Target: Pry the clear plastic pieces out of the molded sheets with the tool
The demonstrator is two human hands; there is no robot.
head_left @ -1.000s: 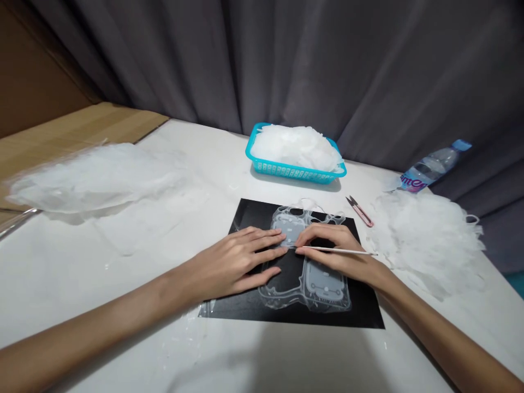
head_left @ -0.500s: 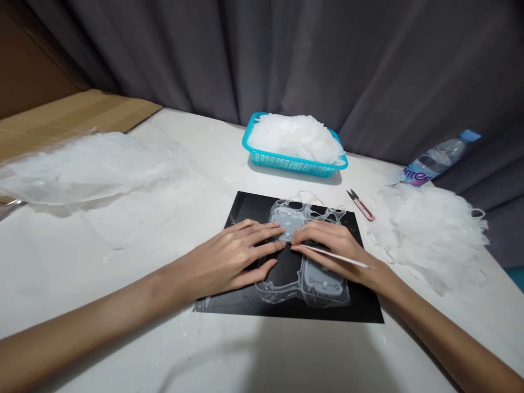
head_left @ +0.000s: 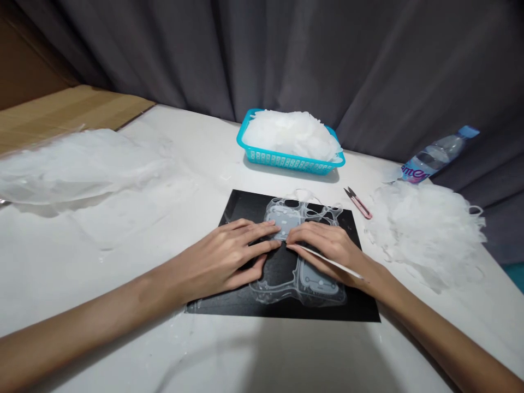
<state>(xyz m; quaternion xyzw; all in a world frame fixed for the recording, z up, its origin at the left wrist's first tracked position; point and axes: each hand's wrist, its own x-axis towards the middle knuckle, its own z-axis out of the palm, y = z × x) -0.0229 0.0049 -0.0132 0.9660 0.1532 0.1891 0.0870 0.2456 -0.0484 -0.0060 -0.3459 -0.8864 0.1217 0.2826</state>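
On a black mat (head_left: pixel 229 307) lies a translucent moulded silicone-like sheet (head_left: pixel 278 295), with frosted rounded panels and thin cut-out strips. My left hand (head_left: pixel 235 254) rests flat on it, fingers stretched out and slightly apart, the tips against the upper left panel (head_left: pixel 282 217). Between the thumb and fingers of my right hand (head_left: pixel 323 245) is a thin white stick-like tool (head_left: pixel 335 264); its tip is hidden by the fingers near that panel's lower edge. The right hand partly covers the lower right panel (head_left: pixel 319 277).
A blue basket (head_left: pixel 286 159) heaped with white translucent pieces stands at the back. Pink-handled thread snips (head_left: pixel 358 203) lie right of the mat, beside a pile of translucent scraps (head_left: pixel 426 234) and a water bottle (head_left: pixel 438 155). A plastic bag (head_left: pixel 82 164) and cardboard (head_left: pixel 82 112) are at left.
The whole view has shifted slightly, so everything sits a little further left. Both hands keep nearly the same pose on the sheet; the left thumb is drawn in slightly.
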